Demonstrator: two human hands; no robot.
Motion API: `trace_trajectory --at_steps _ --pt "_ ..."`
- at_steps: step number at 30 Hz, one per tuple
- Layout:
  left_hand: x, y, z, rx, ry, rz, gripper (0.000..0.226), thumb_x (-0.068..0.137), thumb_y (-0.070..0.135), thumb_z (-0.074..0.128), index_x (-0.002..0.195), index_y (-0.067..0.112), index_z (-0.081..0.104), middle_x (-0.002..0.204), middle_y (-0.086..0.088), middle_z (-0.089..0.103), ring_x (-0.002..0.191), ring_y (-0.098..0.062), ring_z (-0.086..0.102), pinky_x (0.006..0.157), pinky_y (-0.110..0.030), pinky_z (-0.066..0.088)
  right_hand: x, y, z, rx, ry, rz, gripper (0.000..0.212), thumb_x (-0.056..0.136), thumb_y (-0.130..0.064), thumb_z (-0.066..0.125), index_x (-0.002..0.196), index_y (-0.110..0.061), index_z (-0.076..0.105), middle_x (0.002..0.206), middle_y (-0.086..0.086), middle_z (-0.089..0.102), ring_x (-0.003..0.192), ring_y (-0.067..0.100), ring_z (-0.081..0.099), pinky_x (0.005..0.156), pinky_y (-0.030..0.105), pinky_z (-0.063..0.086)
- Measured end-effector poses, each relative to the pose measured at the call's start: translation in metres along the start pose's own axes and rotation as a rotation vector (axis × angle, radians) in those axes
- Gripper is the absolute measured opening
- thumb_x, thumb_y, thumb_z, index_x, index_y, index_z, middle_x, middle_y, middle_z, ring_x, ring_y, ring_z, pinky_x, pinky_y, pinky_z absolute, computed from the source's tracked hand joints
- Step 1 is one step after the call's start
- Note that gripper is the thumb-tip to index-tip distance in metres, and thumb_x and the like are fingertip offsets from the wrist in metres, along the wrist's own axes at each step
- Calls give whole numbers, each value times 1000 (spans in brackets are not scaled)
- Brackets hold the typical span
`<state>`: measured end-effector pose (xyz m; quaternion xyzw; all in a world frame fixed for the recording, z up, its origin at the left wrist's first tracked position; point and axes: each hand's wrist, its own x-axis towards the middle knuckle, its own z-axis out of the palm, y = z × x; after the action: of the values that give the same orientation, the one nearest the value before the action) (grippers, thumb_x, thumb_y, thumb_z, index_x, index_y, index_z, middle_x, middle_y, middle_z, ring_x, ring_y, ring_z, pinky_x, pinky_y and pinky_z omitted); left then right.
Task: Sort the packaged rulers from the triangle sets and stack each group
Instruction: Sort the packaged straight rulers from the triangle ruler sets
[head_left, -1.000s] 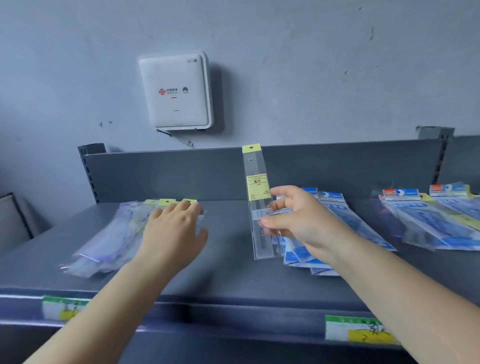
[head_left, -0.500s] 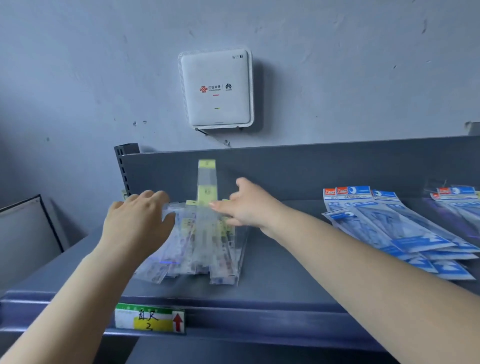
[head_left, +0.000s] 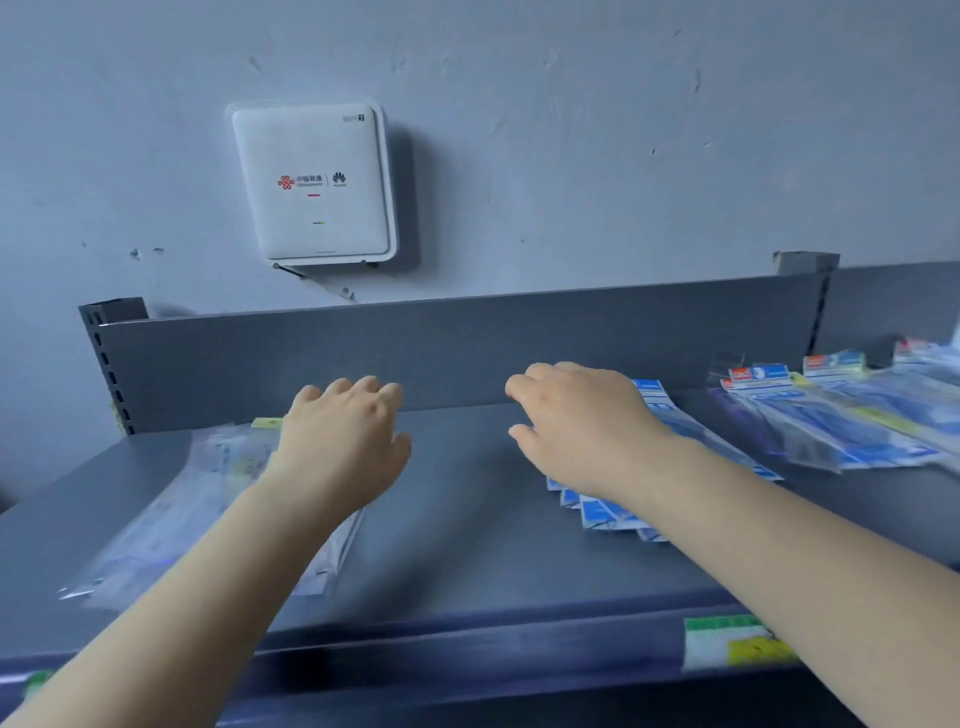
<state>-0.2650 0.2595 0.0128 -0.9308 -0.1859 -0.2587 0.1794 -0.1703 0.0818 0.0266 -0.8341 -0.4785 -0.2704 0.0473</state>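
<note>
Left hand (head_left: 345, 447) over ruler stack (head_left: 208, 499), right hand (head_left: 582, 421) over triangle sets (head_left: 613, 512); fingers loosely curled, empty

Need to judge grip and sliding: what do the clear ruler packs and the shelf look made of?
Clear ruler packs: thin glossy plastic film, likely; see-through, with bright glints along the edges. Shelf: probably painted metal, matte grey; flat, with a slotted upright at the back corner.
</note>
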Motion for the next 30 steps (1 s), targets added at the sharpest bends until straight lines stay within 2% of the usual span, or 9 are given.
trace_trajectory --at_steps 7,12,16,18,20,22,26,30 --pt "38 122 -11 -88 22 192 33 93 43 38 119 25 49 113 8 56 110 -18 52 87 -28 35 -63 104 -3 -112 -44 109 20 96 -29 38 108 -17 47 104 -3 51 101 19 50 66 29 28" --pt "56 203 -18 -129 10 327 35 94 44 34 118 25 50 114 9 54 108 -17 51 85 -27 34 -111 184 -4 -69 -82 248 27 95 -33 38 115 -19 50 117 -4 53 110 21 49 73 31 35" --pt "70 262 -26 -159 -21 376 36 94 45 36 117 21 51 113 5 55 108 -20 51 85 -30 33 -142 244 -1 -20 -100 353 24 94 -31 42 113 -20 51 119 -5 55 106 20 52 68 29 37" --pt "76 290 -29 -149 -15 389 35 95 45 35 116 22 50 113 5 54 108 -20 50 85 -29 33 -154 269 1 -7 -112 375 29 94 -32 42 121 -20 48 121 -5 54 110 20 52 75 31 43" --pt "82 317 -29 -134 -20 410 34 95 44 33 114 21 49 115 4 53 109 -20 50 85 -29 33 -163 288 5 -25 -133 367 32 94 -34 42 122 -21 49 122 -3 53 113 20 51 82 32 46" --pt "87 341 -28 -102 -49 443 35 95 44 33 115 20 48 117 3 53 111 -20 48 87 -31 33 -169 303 9 -40 -146 348 30 94 -37 42 118 -21 50 123 -3 52 116 20 50 82 32 45" --pt "96 377 -22 -47 -112 457 43 96 49 31 122 18 46 125 -1 51 119 -22 46 94 -33 32 -176 323 14 -30 -184 311 33 94 -39 40 121 -21 48 124 -2 53 116 21 49 79 30 42" --pt "97 395 -9 -43 -214 449 60 92 62 23 136 22 37 135 0 47 124 -22 44 95 -35 33 -181 329 25 -3 -236 348 38 94 -44 37 121 -19 48 117 2 60 110 25 54 70 31 38"
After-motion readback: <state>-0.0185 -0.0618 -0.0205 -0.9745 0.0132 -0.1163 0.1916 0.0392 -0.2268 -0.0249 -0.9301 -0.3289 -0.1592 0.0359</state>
